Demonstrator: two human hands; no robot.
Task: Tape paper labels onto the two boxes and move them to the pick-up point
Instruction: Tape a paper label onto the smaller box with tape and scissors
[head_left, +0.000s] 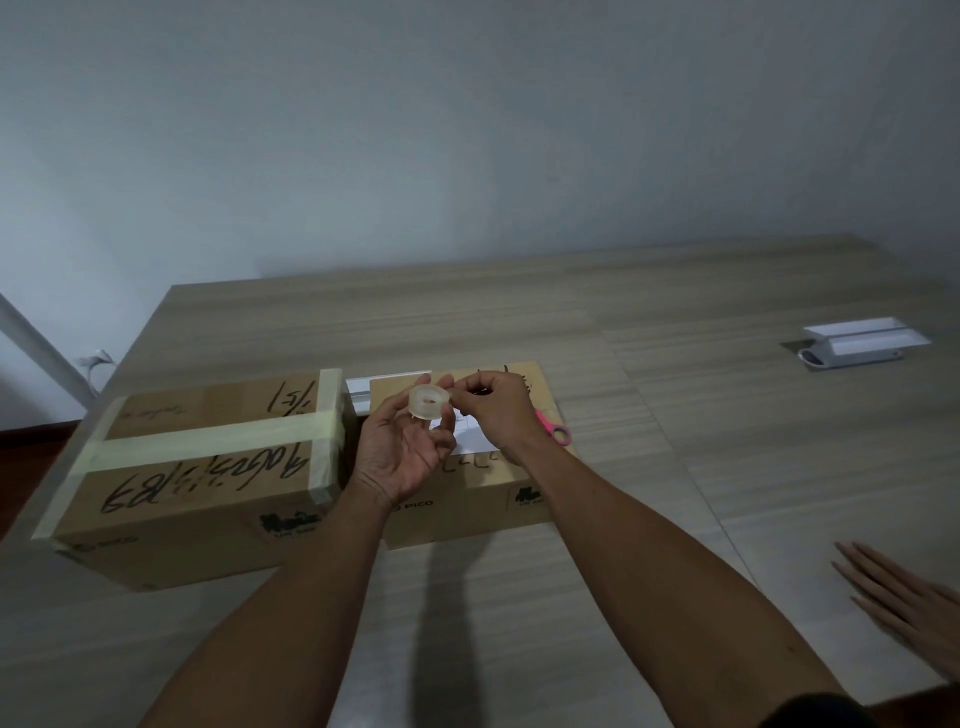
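- Since both hands are raised over the right-hand box (467, 499), this looks like the step of getting a strip of tape started, so here's how I'd go about it.
- The left hand (400, 452) has its grip wrapped around a small clear tape roll (429, 408), palm up, held above that box.
- The right hand (493, 410) is pinching at the roll's edge, apparently picking at the loose end. I can't actually see a free strip, clear tape is a pain like that.
- Pink scissors (555, 430) poke out from under the right hand; I can't tell if they're held or just lying on the box.
- A white paper label (470, 439) lies on top of the right-hand box, mostly hidden by the hands. No tape on it that I can see.
- The left-hand box (208, 467) sits just beside it on the tabletop (675, 467), with wide tan tape crossed over the lid and no label showing on it.
- Tip: keep the roll steady, scratch with a nail until the end lifts, then pull slowly so it doesn't split.
- Pull enough to span the label's edge onto the cardboard, and keep the label flat while sticking it.
- Someone else's hand (904, 597) rests flat on the tabletop at the far right, well clear.
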